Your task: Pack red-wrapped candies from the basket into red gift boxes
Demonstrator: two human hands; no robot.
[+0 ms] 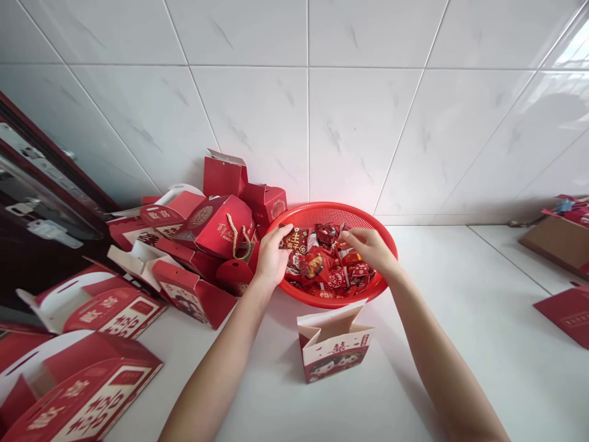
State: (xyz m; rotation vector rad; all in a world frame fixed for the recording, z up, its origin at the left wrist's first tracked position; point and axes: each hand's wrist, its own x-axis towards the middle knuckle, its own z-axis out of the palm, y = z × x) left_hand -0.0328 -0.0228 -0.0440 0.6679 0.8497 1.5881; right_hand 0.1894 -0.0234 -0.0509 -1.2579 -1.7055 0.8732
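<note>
A red plastic basket [389, 279] stands against the tiled wall, with many wrapped sweets [334, 279] inside. At its left side my left hand [272, 253] is closed on a dark red packet [297, 238] with yellow characters, held over the sweets. My right hand [368, 247] reaches over the right side of the basket, thumb and fingers pinched at the wrappers; what is between them is too small to name. In front of the basket, between my forearms, an upright red and white paper box [338, 356] has its top open, and neither hand touches it.
Many red gift boxes [221, 227] are piled at the left, some with open tops. A dark cabinet frame [46, 196] borders them. At the right edge are a brown carton [559, 242] and a red box [565, 313] on the white counter [488, 344].
</note>
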